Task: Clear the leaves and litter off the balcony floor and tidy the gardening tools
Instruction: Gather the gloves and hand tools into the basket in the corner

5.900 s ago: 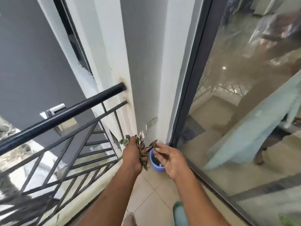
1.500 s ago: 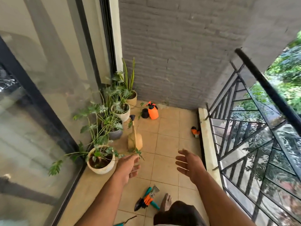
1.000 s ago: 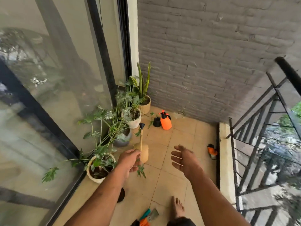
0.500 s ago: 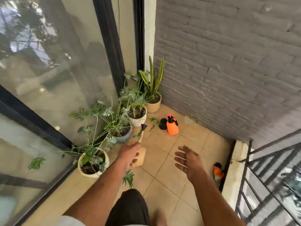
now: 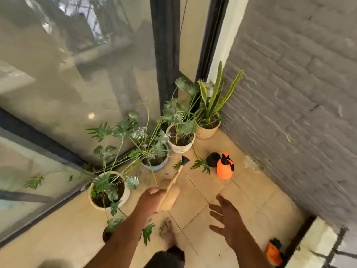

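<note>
My left hand (image 5: pixel 151 200) is curled, and a green leaf sprig (image 5: pixel 147 232) hangs below its wrist, apparently pinched by the stem. It hovers just in front of a tan watering can (image 5: pixel 171 199) standing on the tiled floor (image 5: pixel 249 192). The can's long spout ends in a black nozzle (image 5: pixel 185 160). My right hand (image 5: pixel 226 219) is held over the tiles with fingers spread and holds nothing. An orange pressure sprayer (image 5: pixel 224 170) stands beside a black round object (image 5: pixel 212 159) near the brick wall. An orange and black tool (image 5: pixel 273 252) lies by the ledge at lower right.
Several potted plants (image 5: pixel 181 138) line the glass door (image 5: pixel 67 84) on the left, and a small black pot (image 5: pixel 107 235) sits near my left forearm. A grey brick wall (image 5: pixel 299 113) closes the far end. A pale ledge (image 5: pixel 313 242) and railing run along the right. My bare foot (image 5: pixel 168 232) is on the tiles.
I turned from the other end and walked toward the plant corner. My left hand, carrying the sprig, has come up to the watering can. My right hand stays spread.
</note>
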A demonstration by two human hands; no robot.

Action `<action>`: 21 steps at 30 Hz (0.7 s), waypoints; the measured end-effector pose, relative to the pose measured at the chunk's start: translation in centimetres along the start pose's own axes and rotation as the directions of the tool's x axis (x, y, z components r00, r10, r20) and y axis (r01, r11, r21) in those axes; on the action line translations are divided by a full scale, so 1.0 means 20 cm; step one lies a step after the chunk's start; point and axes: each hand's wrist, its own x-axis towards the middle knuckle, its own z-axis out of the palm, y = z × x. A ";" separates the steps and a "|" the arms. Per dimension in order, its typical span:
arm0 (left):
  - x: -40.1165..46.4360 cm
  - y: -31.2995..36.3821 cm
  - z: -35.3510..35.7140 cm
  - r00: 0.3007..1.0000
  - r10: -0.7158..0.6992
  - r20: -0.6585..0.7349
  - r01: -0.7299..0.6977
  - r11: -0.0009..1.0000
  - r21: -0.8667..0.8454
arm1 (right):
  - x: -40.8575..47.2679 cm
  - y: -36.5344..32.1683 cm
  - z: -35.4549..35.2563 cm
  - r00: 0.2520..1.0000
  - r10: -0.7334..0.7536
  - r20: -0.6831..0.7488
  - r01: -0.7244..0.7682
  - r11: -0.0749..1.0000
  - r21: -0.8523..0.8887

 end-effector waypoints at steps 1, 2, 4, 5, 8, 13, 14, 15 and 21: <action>0.08 -0.01 0.02 1.000 -0.010 -0.008 0.010 1.000 0.018 | 0.08 -0.02 0.01 1.000 0.000 -0.012 0.000 1.000 -0.015; 0.16 0.00 0.04 1.000 -0.018 -0.005 0.018 0.999 0.038 | 0.16 -0.05 0.02 1.000 0.007 -0.021 -0.008 0.999 -0.040; 0.37 -0.03 0.11 0.999 -0.045 0.009 0.044 0.997 0.062 | 0.38 -0.06 0.05 0.999 0.031 -0.044 -0.035 0.996 -0.085; 0.46 -0.03 0.15 0.997 -0.075 -0.005 0.075 0.996 0.037 | 0.49 -0.05 0.07 0.998 0.053 -0.043 -0.057 0.992 -0.110; 0.75 -0.04 0.28 0.995 -0.102 -0.012 0.102 0.994 0.047 | 0.85 -0.02 0.15 0.994 0.103 -0.033 -0.108 0.976 -0.191; 1.37 -0.28 0.45 0.991 -0.111 -0.074 0.125 0.965 0.229 | 1.50 0.14 0.26 0.979 0.183 0.091 -0.138 0.919 -0.369; 1.46 -0.32 0.49 0.991 -0.105 -0.082 0.124 0.954 0.274 | 1.61 0.17 0.27 0.979 0.181 0.096 -0.128 0.907 -0.401; 1.57 -0.36 0.53 0.992 -0.088 -0.087 0.111 0.942 0.316 | 1.75 0.21 0.28 0.979 0.181 0.096 -0.127 0.902 -0.412; 1.93 -0.63 0.69 0.993 -0.049 -0.105 0.100 0.814 0.572 | 2.18 0.38 0.30 0.969 0.238 0.066 -0.173 0.843 -0.509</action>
